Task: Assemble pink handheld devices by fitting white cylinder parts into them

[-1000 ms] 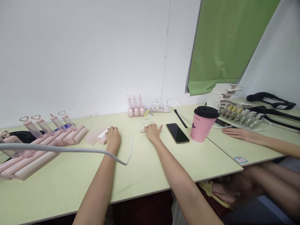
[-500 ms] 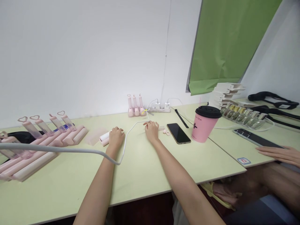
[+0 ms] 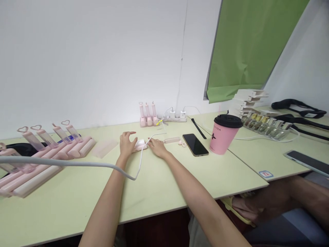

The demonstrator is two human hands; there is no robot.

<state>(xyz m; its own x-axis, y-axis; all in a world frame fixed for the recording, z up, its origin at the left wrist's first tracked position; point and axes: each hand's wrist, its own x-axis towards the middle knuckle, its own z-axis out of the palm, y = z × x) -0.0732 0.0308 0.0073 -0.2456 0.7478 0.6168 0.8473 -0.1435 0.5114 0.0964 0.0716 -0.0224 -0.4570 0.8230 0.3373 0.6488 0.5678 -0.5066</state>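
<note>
A pink-and-white roller-shaped device [image 3: 139,145] lies on the table between my two hands. My left hand [image 3: 126,144] stands at its left end, thumb and fingers apart in a curve, the fingertips above the table. From the other side my right hand [image 3: 157,148] lies low with its fingers stretched toward the device's right end; whether they touch it I cannot tell. A white cable [image 3: 140,161] crosses in front of the device and the right fingertips. Right of this hand lie a clear pinkish tube [image 3: 172,140] and a small pink heart-handled piece [image 3: 182,143].
A black phone [image 3: 195,144] and a pink lidded cup [image 3: 223,137] stand to the right. Several pink devices with heart-topped tubes [image 3: 53,147] fill the left side. At the wall are three similar ones [image 3: 148,116] and a power strip [image 3: 176,119]. A co-worker's legs [image 3: 285,199] are at right.
My right hand has moved left, away from the tube. The device has shifted right, and my left hand's fingers have spread off it. The co-worker's hand has left the view; their phone has moved right.
</note>
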